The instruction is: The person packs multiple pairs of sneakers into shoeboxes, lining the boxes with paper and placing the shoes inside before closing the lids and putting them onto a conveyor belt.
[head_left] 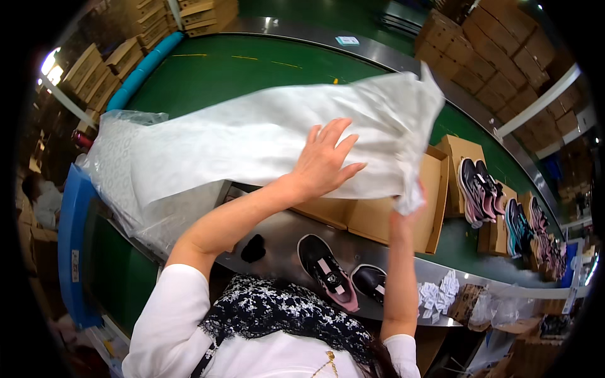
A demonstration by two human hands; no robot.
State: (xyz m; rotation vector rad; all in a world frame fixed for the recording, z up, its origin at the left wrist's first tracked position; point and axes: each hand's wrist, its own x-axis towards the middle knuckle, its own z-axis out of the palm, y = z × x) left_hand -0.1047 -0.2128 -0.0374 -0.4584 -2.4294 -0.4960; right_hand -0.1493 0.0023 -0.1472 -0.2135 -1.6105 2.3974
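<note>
A big sheet of white wrapping paper (252,132) stretches across the middle, its right end lifted and crumpled over an open cardboard shoebox (378,220). My right hand (413,203) is closed on that crumpled end, part of its fingers hidden by the paper. Over the sheet, my left hand (322,160) has its fingers spread; whether it touches the paper I cannot tell. Nearer to me lie a black sneaker with a pink sole edge (326,271) and a second black sneaker (370,280), partly covered by my right forearm. A small black item (253,248) lies left of them.
More paper in clear plastic (113,151) lies at the left, by a blue panel (72,246). A green conveyor belt (214,75) runs behind. On the right stand boxes with sneakers (476,189). Small white slips (438,293) sit near the front edge.
</note>
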